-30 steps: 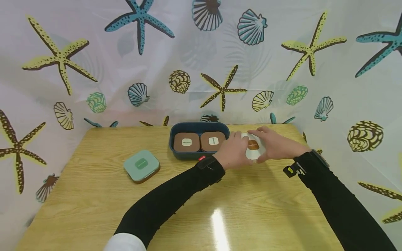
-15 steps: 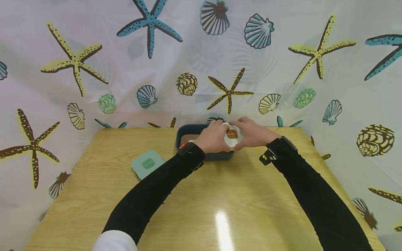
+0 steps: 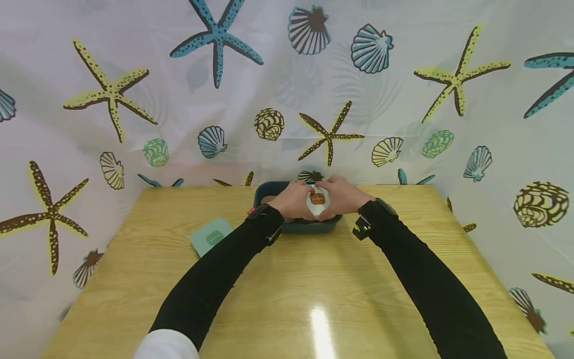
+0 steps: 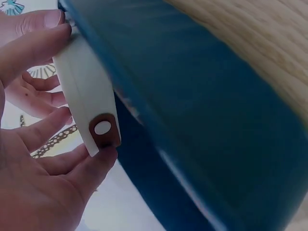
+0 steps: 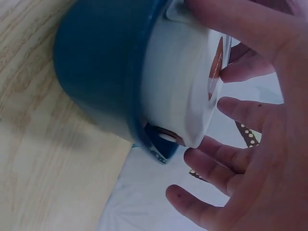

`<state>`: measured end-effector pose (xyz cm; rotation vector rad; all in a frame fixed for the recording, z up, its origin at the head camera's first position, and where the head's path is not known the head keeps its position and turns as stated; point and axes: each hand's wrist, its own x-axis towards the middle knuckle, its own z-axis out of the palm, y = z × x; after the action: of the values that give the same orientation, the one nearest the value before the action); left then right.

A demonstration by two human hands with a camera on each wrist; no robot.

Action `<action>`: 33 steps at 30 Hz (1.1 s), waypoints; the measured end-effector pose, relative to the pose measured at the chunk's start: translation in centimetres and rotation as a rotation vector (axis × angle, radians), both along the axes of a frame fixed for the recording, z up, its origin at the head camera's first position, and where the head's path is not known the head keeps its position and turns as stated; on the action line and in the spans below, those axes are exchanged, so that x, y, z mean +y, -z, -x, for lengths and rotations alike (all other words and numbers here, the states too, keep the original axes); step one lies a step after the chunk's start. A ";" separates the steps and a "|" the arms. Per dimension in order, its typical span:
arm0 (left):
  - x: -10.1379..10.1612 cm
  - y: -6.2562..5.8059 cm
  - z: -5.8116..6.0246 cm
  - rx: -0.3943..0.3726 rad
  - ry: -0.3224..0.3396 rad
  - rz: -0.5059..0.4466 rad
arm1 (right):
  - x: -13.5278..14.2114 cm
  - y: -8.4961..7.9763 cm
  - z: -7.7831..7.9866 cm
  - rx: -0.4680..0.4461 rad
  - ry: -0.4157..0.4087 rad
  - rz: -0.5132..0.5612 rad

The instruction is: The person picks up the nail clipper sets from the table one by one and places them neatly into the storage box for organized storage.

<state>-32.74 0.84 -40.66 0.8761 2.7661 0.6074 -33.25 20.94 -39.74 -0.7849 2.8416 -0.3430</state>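
Both hands hold a white lidded box (image 3: 317, 200) with a brown label, over the dark blue bin (image 3: 309, 228) at the back of the table. My left hand (image 3: 294, 201) grips its left side, and my right hand (image 3: 342, 197) the right. In the left wrist view, a fingertip touches the brown clasp (image 4: 104, 131) on the box's side. From the right wrist, the lower part of the white box (image 5: 175, 82) appears within the bin's rim (image 5: 132, 82). Brown lids inside the bin are mostly hidden by the hands.
A mint-green lidded box (image 3: 211, 235) lies on the wooden table (image 3: 278, 289) left of the bin, partly covered by the left sleeve. A white curtain (image 3: 251, 75) with starfish and shells hangs behind the table and along its sides.
Both hands have carried the white box leftward, from right of the bin to over it, and lowered it slightly. The mint-green box stays in place; the head view has shifted a little.
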 end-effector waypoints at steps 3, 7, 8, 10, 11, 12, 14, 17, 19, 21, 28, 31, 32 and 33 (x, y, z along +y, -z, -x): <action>0.0 0.7 0.5 -0.030 -0.005 0.027 | -0.3 0.1 0.0 0.011 0.003 -0.043; 0.3 1.5 0.7 -0.048 -0.003 0.068 | -0.4 0.6 -0.1 0.006 0.000 -0.079; 0.4 1.7 0.7 -0.048 0.001 0.084 | -0.4 0.7 0.0 0.003 -0.006 -0.085; 0.5 1.9 0.7 -0.053 0.009 0.104 | -0.3 0.9 0.1 -0.013 -0.014 -0.098; 0.5 1.9 0.8 -0.057 0.013 0.114 | -0.3 0.9 0.2 -0.026 -0.017 -0.104; 0.5 2.0 0.8 -0.061 0.017 0.125 | -0.2 0.9 0.3 -0.039 -0.019 -0.109; 0.5 2.1 0.9 -0.066 0.027 0.142 | 0.0 0.9 0.4 -0.061 -0.024 -0.123; 0.4 2.0 1.0 -0.076 0.035 0.141 | 0.2 0.9 0.5 -0.077 -0.033 -0.105; 0.3 1.8 1.1 -0.086 0.043 0.135 | 0.3 0.9 0.5 -0.066 -0.037 -0.084; 0.3 1.6 1.2 -0.102 0.052 0.121 | 0.4 1.0 0.3 -0.047 -0.036 -0.064; 0.2 1.5 1.5 -0.145 0.064 0.092 | 0.3 1.2 -0.2 0.028 -0.002 -0.059; 0.2 1.8 1.6 -0.156 0.059 0.086 | 0.2 1.2 -0.3 0.030 0.015 -0.057; 0.2 1.9 1.6 -0.161 0.059 0.082 | 0.2 1.3 -0.3 0.026 0.019 -0.055; 0.3 2.0 1.7 -0.163 0.059 0.081 | 0.2 1.3 -0.3 0.019 0.025 -0.054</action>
<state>-34.39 1.12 -42.68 0.8473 2.5902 0.5275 -32.99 21.14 -41.08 -0.7468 2.8679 -0.2616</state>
